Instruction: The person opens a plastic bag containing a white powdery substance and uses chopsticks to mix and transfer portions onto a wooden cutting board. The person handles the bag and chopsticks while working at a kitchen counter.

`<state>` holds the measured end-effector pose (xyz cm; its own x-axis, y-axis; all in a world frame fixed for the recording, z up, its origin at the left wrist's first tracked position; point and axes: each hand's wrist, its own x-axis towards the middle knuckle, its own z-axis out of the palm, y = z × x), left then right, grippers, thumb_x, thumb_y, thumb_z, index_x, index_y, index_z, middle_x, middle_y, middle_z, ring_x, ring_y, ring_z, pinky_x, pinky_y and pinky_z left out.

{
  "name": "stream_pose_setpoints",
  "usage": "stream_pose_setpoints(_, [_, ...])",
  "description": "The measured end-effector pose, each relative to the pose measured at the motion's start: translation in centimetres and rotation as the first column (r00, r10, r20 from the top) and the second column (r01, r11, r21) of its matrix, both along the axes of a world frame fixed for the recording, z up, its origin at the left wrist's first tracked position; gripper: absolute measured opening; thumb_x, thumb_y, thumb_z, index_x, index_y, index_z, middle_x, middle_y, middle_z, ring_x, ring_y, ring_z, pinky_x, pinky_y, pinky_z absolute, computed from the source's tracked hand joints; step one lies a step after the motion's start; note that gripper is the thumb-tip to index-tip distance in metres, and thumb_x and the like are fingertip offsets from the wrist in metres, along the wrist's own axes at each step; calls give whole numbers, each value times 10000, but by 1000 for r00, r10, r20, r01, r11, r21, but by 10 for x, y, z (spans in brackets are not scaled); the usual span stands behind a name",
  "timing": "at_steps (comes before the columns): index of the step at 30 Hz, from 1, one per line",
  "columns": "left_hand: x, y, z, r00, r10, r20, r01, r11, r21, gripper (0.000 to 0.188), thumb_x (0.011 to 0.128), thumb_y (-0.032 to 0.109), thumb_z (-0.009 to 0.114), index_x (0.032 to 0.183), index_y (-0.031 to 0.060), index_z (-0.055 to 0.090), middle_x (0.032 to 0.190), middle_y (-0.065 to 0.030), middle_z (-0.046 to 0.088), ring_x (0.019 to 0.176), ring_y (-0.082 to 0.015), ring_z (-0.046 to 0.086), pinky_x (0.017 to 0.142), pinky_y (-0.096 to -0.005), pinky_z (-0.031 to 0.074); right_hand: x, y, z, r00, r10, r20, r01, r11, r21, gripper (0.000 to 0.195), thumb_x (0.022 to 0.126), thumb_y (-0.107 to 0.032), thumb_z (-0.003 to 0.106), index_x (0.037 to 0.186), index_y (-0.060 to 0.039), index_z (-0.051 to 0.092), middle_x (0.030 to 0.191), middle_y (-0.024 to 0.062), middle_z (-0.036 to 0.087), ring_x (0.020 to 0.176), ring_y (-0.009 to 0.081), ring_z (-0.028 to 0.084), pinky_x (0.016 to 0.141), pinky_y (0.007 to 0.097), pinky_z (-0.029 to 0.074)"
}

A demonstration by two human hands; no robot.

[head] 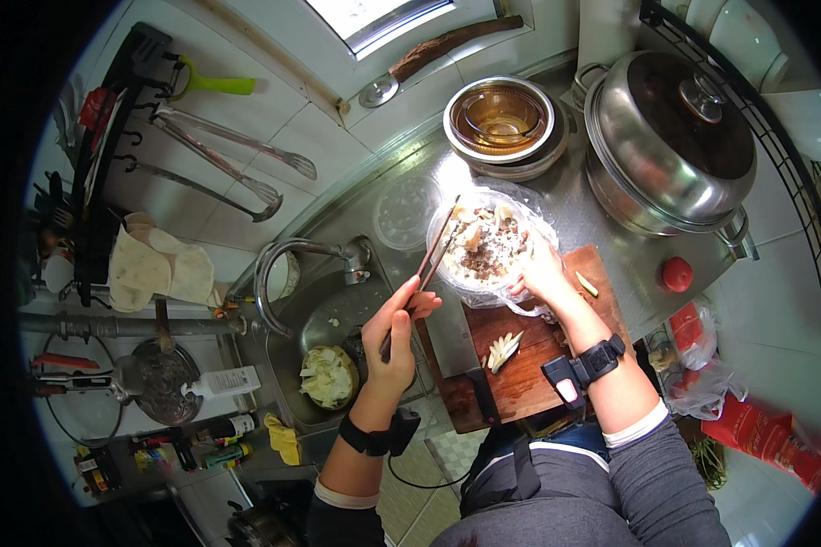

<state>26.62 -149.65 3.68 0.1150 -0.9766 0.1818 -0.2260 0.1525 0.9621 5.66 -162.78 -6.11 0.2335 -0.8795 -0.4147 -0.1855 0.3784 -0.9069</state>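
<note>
My left hand (391,336) holds a pair of dark chopsticks (434,249), their tips over the left side of a round clear plastic bowl (445,277). Pale, crumbly food with brown bits (486,239) fills the bowl, and a clear plastic bag (544,202) lies around it. At the bowl's right rim, my right hand (542,268) grips its edge; glare washes out the fingertips. Below sits a wooden cutting board (533,390), partly covered by the bowl. A cleaver (453,342) and cut pale vegetable pieces (504,351) rest on the board.
A clear round lid (408,212) lies left of the bowl. Nested bowls (499,161) and a large lidded steamer pot (663,150) stand behind, with a tomato (677,273) at right. Left is a sink (315,418) under a curved faucet (263,280), holding leafy cabbage (328,376).
</note>
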Motion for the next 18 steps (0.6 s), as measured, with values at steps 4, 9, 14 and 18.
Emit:
stream_pose_setpoints(4, [1, -11, -3, 982, 105, -155, -91, 991, 93, 465, 1085, 300, 375, 1300, -69, 558, 1138, -121, 556, 987, -203, 662, 852, -321, 565, 0, -3, 1, 999, 44, -22, -42, 997, 69, 485, 959, -71, 414, 1440, -19, 372, 829, 169, 684, 561, 217, 691, 574, 336, 585])
stream_pose_setpoints(9, [-5, -9, 10, 982, 176, -66, -167, 979, 116, 360, 1073, 210, 416, 1129, -76, 627, 1108, -100, 528, 901, -182, 680, 791, -298, 576, -31, 21, 36, 998, 21, -53, -25, 997, -69, 511, 964, -37, 459, 1474, -36, 420, 909, 133, 713, 686, 170, 703, 642, 266, 555])
stream_pose_setpoints(14, [-18, 1, 20, 990, 142, 14, -139, 980, -139, 339, 1066, 188, 452, 1053, -97, 634, 1035, -143, 548, 781, -222, 714, 683, -283, 595, -103, 41, 33, 996, -93, -8, 92, 988, -127, 407, 976, -23, 456, 1377, 17, 508, 983, 124, 718, 716, 131, 689, 680, 230, 522])
stream_pose_setpoints(18, [-30, -2, 7, 984, 179, 19, -179, 983, 24, 240, 1030, 82, 525, 1054, -116, 659, 1044, -134, 614, 835, -226, 723, 750, -268, 592, -145, 62, 15, 979, -176, -107, 162, 979, -121, 380, 976, -21, 452, 1345, 10, 539, 979, 118, 720, 707, 125, 687, 681, 244, 529])
